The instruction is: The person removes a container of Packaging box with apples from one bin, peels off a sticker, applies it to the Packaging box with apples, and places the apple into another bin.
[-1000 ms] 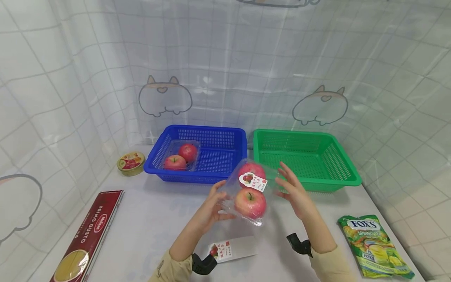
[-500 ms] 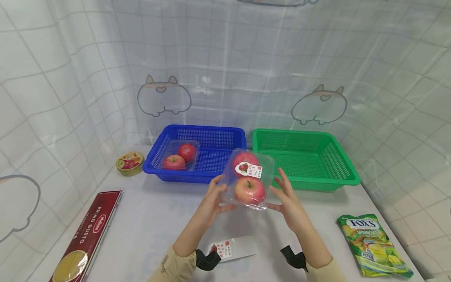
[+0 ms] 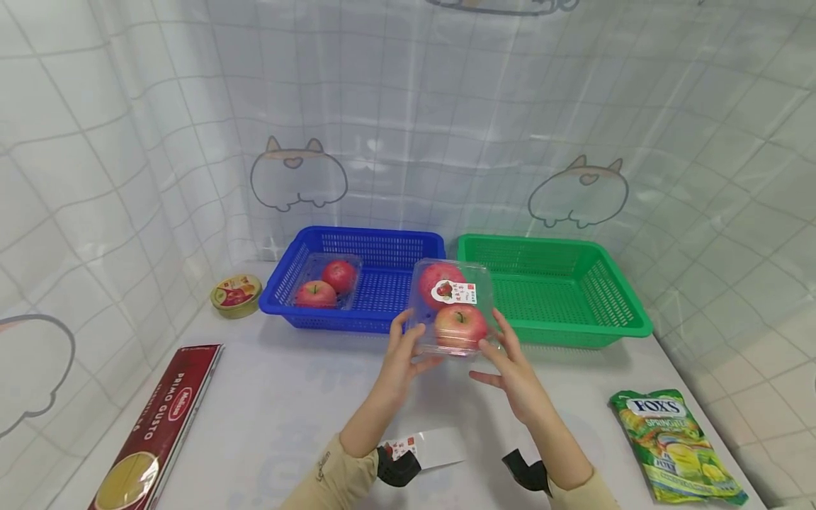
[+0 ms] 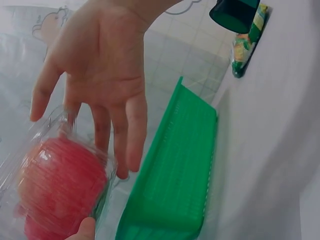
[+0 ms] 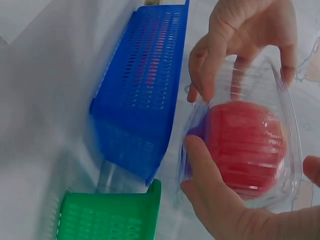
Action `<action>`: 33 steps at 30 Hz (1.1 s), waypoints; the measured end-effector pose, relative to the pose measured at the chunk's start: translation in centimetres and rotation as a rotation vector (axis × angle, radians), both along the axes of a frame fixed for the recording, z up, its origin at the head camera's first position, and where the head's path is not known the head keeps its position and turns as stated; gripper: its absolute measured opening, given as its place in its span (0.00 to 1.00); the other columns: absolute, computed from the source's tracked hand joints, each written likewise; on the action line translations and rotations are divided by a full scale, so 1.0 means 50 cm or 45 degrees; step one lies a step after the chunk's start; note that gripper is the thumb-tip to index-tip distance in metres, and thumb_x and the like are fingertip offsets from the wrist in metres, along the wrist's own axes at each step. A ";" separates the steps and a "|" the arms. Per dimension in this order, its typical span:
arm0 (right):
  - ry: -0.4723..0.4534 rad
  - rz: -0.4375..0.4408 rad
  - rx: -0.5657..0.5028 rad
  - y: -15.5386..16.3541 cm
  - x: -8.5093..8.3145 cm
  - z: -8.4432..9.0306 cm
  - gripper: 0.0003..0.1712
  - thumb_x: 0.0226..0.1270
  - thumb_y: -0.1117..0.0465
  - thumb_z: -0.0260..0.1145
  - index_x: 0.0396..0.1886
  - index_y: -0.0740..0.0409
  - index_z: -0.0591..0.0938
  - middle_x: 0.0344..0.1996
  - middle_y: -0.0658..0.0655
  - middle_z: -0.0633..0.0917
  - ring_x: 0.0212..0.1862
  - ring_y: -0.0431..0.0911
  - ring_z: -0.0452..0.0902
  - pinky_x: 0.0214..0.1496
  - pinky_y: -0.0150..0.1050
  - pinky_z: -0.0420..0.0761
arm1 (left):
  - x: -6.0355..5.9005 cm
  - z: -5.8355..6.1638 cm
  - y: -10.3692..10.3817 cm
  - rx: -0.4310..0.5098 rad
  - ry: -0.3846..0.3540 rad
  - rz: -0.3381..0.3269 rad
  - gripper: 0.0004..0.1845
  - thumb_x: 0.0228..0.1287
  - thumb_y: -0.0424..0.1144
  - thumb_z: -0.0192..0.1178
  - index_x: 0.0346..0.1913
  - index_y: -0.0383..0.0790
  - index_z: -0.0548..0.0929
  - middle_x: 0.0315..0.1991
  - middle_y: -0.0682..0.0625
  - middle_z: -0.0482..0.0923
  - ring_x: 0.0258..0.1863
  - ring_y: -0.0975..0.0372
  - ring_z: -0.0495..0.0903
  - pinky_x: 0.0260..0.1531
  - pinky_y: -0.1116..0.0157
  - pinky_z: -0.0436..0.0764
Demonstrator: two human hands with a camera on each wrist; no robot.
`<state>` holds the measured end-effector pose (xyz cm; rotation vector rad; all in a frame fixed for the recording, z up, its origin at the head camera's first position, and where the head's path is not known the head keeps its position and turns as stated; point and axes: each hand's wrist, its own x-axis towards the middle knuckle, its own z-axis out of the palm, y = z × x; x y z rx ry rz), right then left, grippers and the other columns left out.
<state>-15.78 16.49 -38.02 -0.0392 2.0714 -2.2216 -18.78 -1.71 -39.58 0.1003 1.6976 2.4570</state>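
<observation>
I have the left hand gripping a clear plastic box of red apples, the right hand touching it, fingers spread; it's raised before a rectangular blue plastic basket and a green one.

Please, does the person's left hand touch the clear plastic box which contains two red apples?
Touching. The right wrist view shows the left hand straddling the edge of the clear box, one fingertip against the plastic, another finger visible through it.
</observation>
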 end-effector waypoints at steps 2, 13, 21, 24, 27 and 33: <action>0.002 -0.027 -0.015 0.000 -0.002 0.000 0.38 0.70 0.57 0.53 0.73 0.44 0.46 0.70 0.63 0.43 0.68 0.62 0.50 0.50 0.56 0.75 | -0.001 0.001 0.008 -0.002 -0.002 0.009 0.32 0.63 0.44 0.49 0.68 0.42 0.52 0.56 0.39 0.54 0.41 0.57 0.64 0.44 0.53 0.79; 0.016 -0.193 -0.090 0.008 -0.016 0.013 0.35 0.72 0.54 0.50 0.73 0.48 0.47 0.67 0.63 0.51 0.63 0.57 0.59 0.56 0.54 0.71 | -0.009 0.003 0.059 0.009 0.037 0.027 0.33 0.64 0.46 0.51 0.68 0.44 0.51 0.56 0.36 0.59 0.56 0.51 0.68 0.47 0.54 0.78; 0.004 -0.333 -0.113 0.016 -0.033 0.015 0.33 0.72 0.54 0.49 0.73 0.48 0.50 0.62 0.59 0.59 0.51 0.46 0.65 0.54 0.47 0.75 | -0.020 -0.001 0.096 0.016 0.055 0.042 0.33 0.63 0.47 0.53 0.67 0.46 0.53 0.55 0.40 0.63 0.54 0.52 0.70 0.49 0.53 0.76; -0.020 -0.384 -0.138 0.025 -0.038 0.015 0.32 0.72 0.55 0.50 0.72 0.46 0.52 0.58 0.55 0.61 0.49 0.44 0.68 0.50 0.42 0.77 | -0.027 -0.003 0.108 0.028 0.070 0.026 0.32 0.64 0.46 0.53 0.67 0.46 0.53 0.55 0.39 0.62 0.53 0.51 0.71 0.49 0.51 0.76; -0.043 -0.432 -0.172 0.034 -0.042 0.018 0.31 0.72 0.55 0.50 0.72 0.45 0.54 0.55 0.51 0.63 0.47 0.43 0.70 0.49 0.40 0.78 | -0.034 -0.002 0.117 0.034 0.082 -0.008 0.33 0.65 0.46 0.53 0.68 0.47 0.52 0.58 0.37 0.59 0.55 0.48 0.71 0.49 0.51 0.76; -0.060 -0.485 -0.239 0.052 -0.051 0.023 0.32 0.71 0.53 0.52 0.72 0.45 0.55 0.62 0.51 0.60 0.52 0.46 0.68 0.51 0.41 0.76 | -0.049 -0.001 0.131 -0.035 0.089 -0.081 0.35 0.66 0.48 0.52 0.70 0.47 0.48 0.66 0.33 0.43 0.59 0.42 0.65 0.49 0.51 0.76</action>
